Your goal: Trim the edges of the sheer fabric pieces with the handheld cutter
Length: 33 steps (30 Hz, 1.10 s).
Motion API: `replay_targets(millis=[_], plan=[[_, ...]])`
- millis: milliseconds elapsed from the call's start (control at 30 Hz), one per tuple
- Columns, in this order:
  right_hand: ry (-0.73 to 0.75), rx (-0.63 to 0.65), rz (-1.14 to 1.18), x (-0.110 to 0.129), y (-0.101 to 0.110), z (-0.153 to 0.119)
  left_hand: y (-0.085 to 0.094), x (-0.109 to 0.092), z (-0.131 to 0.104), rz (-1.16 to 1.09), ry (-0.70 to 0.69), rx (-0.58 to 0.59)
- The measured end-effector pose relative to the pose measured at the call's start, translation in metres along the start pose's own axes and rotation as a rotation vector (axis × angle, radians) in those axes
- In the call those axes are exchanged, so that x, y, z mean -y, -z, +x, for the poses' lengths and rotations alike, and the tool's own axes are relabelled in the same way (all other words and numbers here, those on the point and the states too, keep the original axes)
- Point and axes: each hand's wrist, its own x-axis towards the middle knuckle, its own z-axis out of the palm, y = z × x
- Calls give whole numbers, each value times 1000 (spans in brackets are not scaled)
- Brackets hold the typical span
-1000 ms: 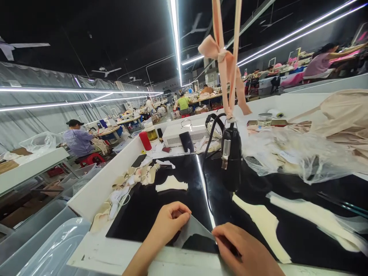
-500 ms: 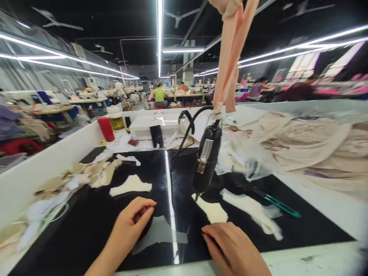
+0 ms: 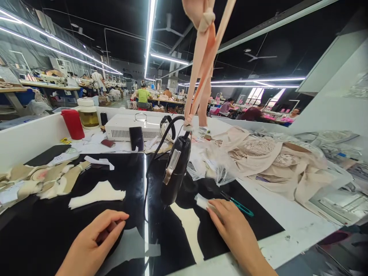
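My left hand (image 3: 96, 239) hovers over the black mat, fingers curled and slightly apart, with nothing in them. Beside it lies a translucent grey template (image 3: 129, 245). My right hand (image 3: 232, 230) rests on a white fabric piece (image 3: 202, 201), its fingertips at the piece's near end; whether they pinch it is hidden. Between my hands a cream fabric piece (image 3: 189, 226) lies on the mat, its upper tip under a black handheld tool (image 3: 176, 168) hung from peach fabric strips (image 3: 201, 69). Another cream piece (image 3: 99, 193) lies farther left.
Teal-handled snips (image 3: 243, 207) lie right of my right hand. Beige garments (image 3: 267, 153) are heaped at right, beige scraps (image 3: 54, 178) at left. Behind stand a white box (image 3: 120, 126), a phone (image 3: 137, 138), a red cup (image 3: 73, 124) and a jar (image 3: 87, 115). People sit in the background.
The view has turned right. My right hand has moved from the near end of the central cream piece to the white piece on its right. My left hand stays near the grey template.
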Motion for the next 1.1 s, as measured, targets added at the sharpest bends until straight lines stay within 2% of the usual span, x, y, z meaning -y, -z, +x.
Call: replay_targets(millis=[233, 433, 1100], plan=[[19, 2, -89, 0, -12, 0, -4, -2, -3, -34, 19, -13], [-23, 6, -76, -2, -12, -1, -4, -1, -3, -28, -3, -4], [-391, 127, 278, -3, 9, 10, -2, -1, -2, 3, 6, -19]])
